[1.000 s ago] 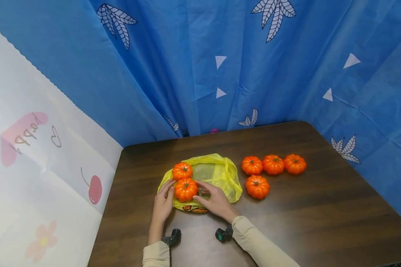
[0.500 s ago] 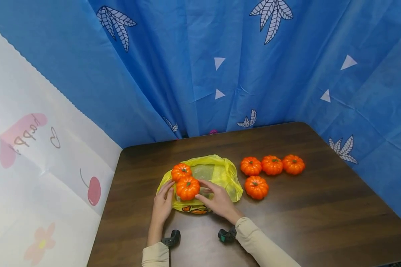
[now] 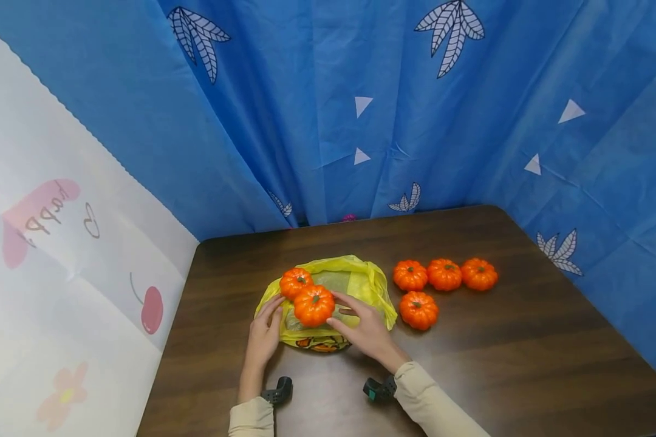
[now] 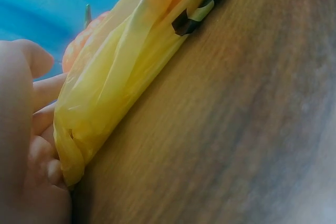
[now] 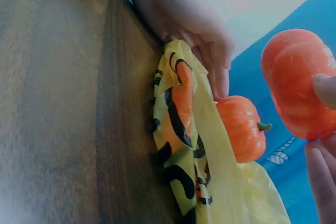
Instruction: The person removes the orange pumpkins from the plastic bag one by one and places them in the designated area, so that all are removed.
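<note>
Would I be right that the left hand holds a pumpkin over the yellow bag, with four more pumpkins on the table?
Not quite: the right hand holds that pumpkin, as the right wrist view shows; the rest stands.

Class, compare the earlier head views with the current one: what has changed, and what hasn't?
The right hand has carried the held pumpkin slightly rightward over the yellow plastic bag. Unchanged: the left hand at the bag's left edge, the second pumpkin there, and four pumpkins on the table.

Head view facing forward-down, wrist views low, close, sharing yellow bag (image 4: 107, 90)
</note>
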A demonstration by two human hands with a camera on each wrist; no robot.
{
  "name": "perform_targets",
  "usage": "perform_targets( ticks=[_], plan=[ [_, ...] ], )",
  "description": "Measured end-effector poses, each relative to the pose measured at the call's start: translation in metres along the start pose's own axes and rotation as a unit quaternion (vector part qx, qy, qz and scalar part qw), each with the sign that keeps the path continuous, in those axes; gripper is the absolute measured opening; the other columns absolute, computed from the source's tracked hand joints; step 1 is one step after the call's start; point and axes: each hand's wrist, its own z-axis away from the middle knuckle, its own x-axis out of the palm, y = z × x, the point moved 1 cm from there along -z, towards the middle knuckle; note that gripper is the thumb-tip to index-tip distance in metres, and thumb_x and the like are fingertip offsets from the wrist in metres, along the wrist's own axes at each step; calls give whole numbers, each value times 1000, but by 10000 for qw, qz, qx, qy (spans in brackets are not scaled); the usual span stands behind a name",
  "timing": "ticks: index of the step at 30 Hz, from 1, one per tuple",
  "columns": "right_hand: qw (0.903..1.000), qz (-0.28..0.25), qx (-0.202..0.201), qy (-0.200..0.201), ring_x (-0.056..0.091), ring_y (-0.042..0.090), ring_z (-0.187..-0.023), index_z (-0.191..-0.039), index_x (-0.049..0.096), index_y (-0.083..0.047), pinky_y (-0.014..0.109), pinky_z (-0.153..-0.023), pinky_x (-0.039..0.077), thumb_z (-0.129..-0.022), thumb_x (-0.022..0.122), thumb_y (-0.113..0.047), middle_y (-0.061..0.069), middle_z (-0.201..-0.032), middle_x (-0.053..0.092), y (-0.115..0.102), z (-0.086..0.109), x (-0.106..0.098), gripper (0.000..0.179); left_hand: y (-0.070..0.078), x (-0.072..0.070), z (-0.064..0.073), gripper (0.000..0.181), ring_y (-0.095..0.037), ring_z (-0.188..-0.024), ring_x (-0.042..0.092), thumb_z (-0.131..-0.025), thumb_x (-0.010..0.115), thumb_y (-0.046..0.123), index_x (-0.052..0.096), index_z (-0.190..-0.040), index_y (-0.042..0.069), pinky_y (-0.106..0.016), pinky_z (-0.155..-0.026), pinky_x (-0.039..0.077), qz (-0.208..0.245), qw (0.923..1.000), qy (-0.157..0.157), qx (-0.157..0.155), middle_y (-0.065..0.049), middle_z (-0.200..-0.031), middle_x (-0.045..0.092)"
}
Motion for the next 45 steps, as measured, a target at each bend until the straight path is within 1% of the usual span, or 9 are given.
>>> perform_targets(
  ticks=[7,15,21,24,29,34,37,40,45],
  plan=[
    [9998,59,-99,174,69,21,-120,-144,60,-13,31,-93,60,-90,82,-22,7,-139,67,-3,2,-11,59,-1,1,-2,37,-40,-146,44,-109,53,21,62,-140,4,-61,-120,31,-24,10000,-55,-32,-17,-153,53],
    [9995,118,96,282,69,21,-119,-144,60,-14,31,-93,60,-89,83,-22,6,-139,67,-6,7,-22,60,-4,2,-4,37,-39,-146,43,-109,53,22,62,-140,4,-60,-121,30,-26,10000,-56,-31,-17,-154,52],
    [9982,245,-132,527,71,26,-116,-141,62,-9,33,-89,61,-86,85,-13,11,-136,69,-7,9,-30,59,-6,2,-2,40,-39,-148,41,-110,50,26,61,-142,5,-61,-121,29,-89,9998,-106,-125,-17,-156,49],
    [9974,392,-181,583,71,26,-115,-141,62,-10,33,-87,62,-86,85,-14,11,-136,68,-7,10,-34,60,-5,2,-3,40,-40,-148,40,-110,50,27,60,-143,6,-61,-121,29,-86,9998,-113,-160,-17,-156,49],
    [9973,417,-38,604,70,24,-117,-143,61,-11,33,-89,61,-87,84,-17,8,-138,68,-9,12,-40,60,-4,1,-3,40,-39,-148,41,-110,50,25,60,-143,6,-61,-121,29,-71,9997,-140,-190,-17,-156,49],
    [9971,361,75,661,69,21,-119,-143,61,-14,33,-90,61,-87,85,-18,5,-139,67,-13,13,-44,61,-4,1,-4,39,-40,-147,42,-110,51,23,60,-143,5,-60,-121,30,-44,9999,-116,-85,-18,-156,50],
    [9970,346,110,689,70,21,-119,-143,62,-14,32,-90,61,-87,84,-18,5,-139,67,-14,14,-46,60,-3,1,-4,38,-40,-147,42,-109,52,22,61,-142,4,-60,-121,30,-2,9999,-96,-39,-18,-155,50],
    [9966,349,179,719,71,21,-116,-142,62,-13,32,-89,61,-87,84,-18,6,-139,67,-15,16,-47,59,-3,0,-3,38,-39,-147,43,-109,52,22,61,-142,4,-59,-121,30,5,9999,-113,-56,-18,-155,51],
    [9960,312,250,796,74,22,-109,-141,63,-12,41,-87,62,-87,85,-17,9,-138,67,-20,19,-51,58,-3,-1,-3,38,-38,-147,42,-109,52,23,61,-141,3,-59,-122,30,-29,9999,-142,-53,-17,-155,51]
  ],
)
